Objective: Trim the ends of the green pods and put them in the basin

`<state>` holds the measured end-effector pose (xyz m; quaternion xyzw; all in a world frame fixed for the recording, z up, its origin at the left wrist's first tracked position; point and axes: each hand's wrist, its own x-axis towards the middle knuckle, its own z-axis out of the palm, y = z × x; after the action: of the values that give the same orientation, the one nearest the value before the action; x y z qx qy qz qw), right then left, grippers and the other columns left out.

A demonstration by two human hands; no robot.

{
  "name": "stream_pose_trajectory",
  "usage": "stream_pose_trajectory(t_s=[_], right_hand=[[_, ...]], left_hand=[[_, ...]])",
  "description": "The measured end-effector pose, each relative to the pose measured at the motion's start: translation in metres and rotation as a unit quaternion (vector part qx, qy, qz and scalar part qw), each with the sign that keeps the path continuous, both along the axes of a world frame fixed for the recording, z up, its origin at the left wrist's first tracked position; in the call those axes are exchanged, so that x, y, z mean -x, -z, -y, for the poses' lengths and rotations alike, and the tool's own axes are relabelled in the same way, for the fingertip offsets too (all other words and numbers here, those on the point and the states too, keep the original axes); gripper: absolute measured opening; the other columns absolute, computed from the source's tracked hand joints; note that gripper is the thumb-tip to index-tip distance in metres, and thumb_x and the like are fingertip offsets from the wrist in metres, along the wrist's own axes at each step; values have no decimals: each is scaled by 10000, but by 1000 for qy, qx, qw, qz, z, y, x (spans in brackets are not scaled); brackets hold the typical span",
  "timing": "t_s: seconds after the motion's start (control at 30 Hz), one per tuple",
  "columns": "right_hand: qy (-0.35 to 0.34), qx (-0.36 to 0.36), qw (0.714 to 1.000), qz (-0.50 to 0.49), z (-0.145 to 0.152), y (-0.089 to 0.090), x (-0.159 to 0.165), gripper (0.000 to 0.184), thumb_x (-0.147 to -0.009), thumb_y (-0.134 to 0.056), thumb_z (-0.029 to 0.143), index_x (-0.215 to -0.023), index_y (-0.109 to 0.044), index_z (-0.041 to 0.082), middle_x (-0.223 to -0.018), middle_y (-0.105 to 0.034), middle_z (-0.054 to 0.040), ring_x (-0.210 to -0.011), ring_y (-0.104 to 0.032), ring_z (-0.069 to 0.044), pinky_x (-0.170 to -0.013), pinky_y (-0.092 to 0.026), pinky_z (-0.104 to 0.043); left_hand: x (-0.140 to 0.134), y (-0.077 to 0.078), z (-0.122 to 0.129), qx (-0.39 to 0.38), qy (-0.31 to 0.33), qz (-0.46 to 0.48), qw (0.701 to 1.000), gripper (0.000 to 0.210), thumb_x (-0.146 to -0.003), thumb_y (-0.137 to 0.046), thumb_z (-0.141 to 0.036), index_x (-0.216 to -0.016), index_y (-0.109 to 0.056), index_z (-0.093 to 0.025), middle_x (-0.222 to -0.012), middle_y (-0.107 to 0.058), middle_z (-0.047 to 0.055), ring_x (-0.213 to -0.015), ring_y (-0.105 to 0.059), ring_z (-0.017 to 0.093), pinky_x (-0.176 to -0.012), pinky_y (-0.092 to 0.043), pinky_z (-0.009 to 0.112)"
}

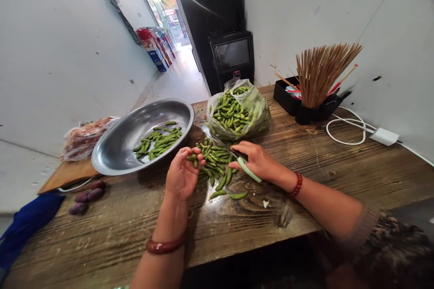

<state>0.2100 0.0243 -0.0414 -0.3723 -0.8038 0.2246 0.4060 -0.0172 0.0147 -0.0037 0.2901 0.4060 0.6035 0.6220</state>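
Green pods (217, 193) lie loose on the wooden table (129, 221), the nearest couple resting just in front of a small heap of them (217, 162) between the two hands. Nearest of all is the left hand (183, 175), palm turned upward, its fingers curled around a pod or two held near the fingertips; the exact count is hard to tell. Beside the heap, the right hand (256, 159) grasps scissors with a pale green handle (250, 171), the blades reaching over the pods; whether those blades are parted cannot be made out. Each pod should be very light, firm yet slightly springy over the beans, perhaps a little slick if damp, and liable to split along its seam under a hard pinch. A gentle hold around the plump middle would likely suit it best, leaving both tips exposed and fingers away from the blades. Farther off, to the left, a wide metal basin (113, 144) holds a scattering of pods over its bottom, while beyond the heap a clear plastic bag (261, 121) bulges with many more, its thin film probably too slack to lift by one edge.
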Motion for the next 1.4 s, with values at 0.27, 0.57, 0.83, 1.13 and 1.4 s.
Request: stream_pose_trajectory(t_s=[0.27, 0.57, 0.83, 1.13, 1.4], right_hand=[[-7, 5, 1000, 4, 3, -4, 1, 394, -770, -748, 364, -1080, -651, 142, -920, -632, -73, -813, -600, -183, -749, -487, -300], [-15, 7, 1000, 4, 3, -5, 1, 335, -783, -737, 338, -1052, -658, 153, -893, -627, -59, -781, -590, -170, -716, -476, -281], [-14, 4, 1000, 4, 2, -3, 1, 388, -801, -715, 380, -1091, -643, 133, -916, -634, -80, -810, -600, -185, -742, -485, -300], [-8, 10, 1000, -3, 3, -3, 1, 395, -791, -726, 381, -1097, -647, 145, -933, -644, -83, -816, -612, -187, -741, -491, -301], [-15, 11, 1000, 3, 2, 2, 2, 390, -796, -722, 361, -1104, -643, 137, -941, -643, -86, -823, -611, -191, -749, -490, -305]], left_hand=[[1, 11, -1, -120, 61, -452, 882, 92, -633, -754, -215, -717, -734, -182, -552, -540, -16, -527, -431, 115, -499, -313, 215], [2, 27, -5, -172, 96, -546, 815, 102, -658, -685, -196, -707, -755, -251, -632, -594, 19, -586, -476, 165, -580, -318, 247], [-6, 22, -2, -186, 80, -595, 778, 143, -667, -639, -143, -726, -730, -236, -664, -603, 16, -616, -510, 167, -613, -352, 258], [-9, 12, 3, -29, 51, -285, 957, 210, -665, -752, -326, -779, -696, -159, -606, -577, -14, -469, -416, 77, -443, -281, 195], [-10, 11, 2, -38, 70, -167, 983, 192, -701, -736, -294, -777, -640, -146, -507, -439, -63, -405, -275, 32, -378, -177, 151]])
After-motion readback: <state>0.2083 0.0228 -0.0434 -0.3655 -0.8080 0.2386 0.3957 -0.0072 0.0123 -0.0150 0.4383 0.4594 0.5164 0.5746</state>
